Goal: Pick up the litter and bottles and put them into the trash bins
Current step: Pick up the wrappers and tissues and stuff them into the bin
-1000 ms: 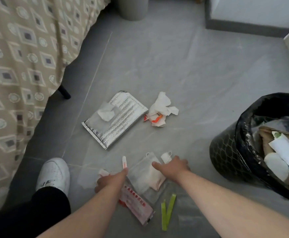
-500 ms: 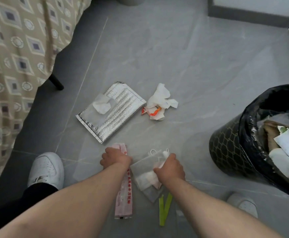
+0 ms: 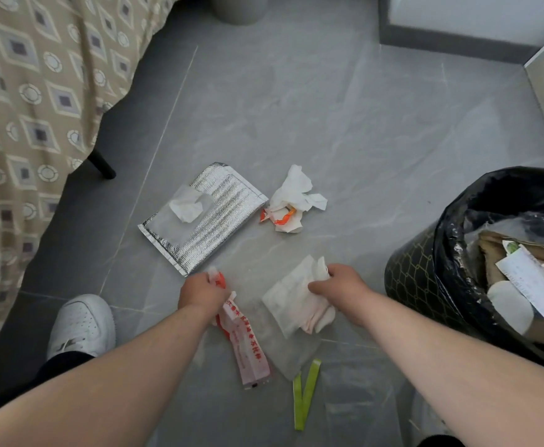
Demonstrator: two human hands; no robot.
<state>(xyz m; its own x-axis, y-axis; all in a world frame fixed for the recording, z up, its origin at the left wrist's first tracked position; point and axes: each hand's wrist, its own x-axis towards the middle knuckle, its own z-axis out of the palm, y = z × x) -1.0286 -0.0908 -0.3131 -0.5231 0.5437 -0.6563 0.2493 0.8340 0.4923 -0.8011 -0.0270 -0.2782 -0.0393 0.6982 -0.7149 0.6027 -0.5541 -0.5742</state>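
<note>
Nearest, a green strip (image 3: 306,393) lies folded on the floor, just beside a clear bag (image 3: 283,353) that lies flat. Left of these a pink wrapper (image 3: 248,353) with red print runs from near the strip up into the left hand (image 3: 201,293), whose grip is clamped round its top end; a red scrap sticks out above the knuckles. Half a second ago the wrapper hung straight below the fist; now it slants, its lower end swung to the right. Whether that end touches the floor, I cannot tell.

The right hand (image 3: 338,285) has its grip closed on a bunch of white pouches (image 3: 293,301), thumb under and fingers curled over the top edge. The bunch is more crumpled than before, and the hand has shifted right, so the gap between the hands is wider. A white shoe (image 3: 83,324) stands left of the left arm.

To the right, near the right hand, stands the bin (image 3: 406,279) with a black liner, holding paper and packaging. Farther off a foil pouch (image 3: 212,221) lies flat with a tissue (image 3: 186,206) on it, and a wad of paper (image 3: 293,201) with orange bits sits just beside it, both where they were. The bed (image 3: 38,91) fills the left, and a grey bin (image 3: 238,8) stands farthest.
</note>
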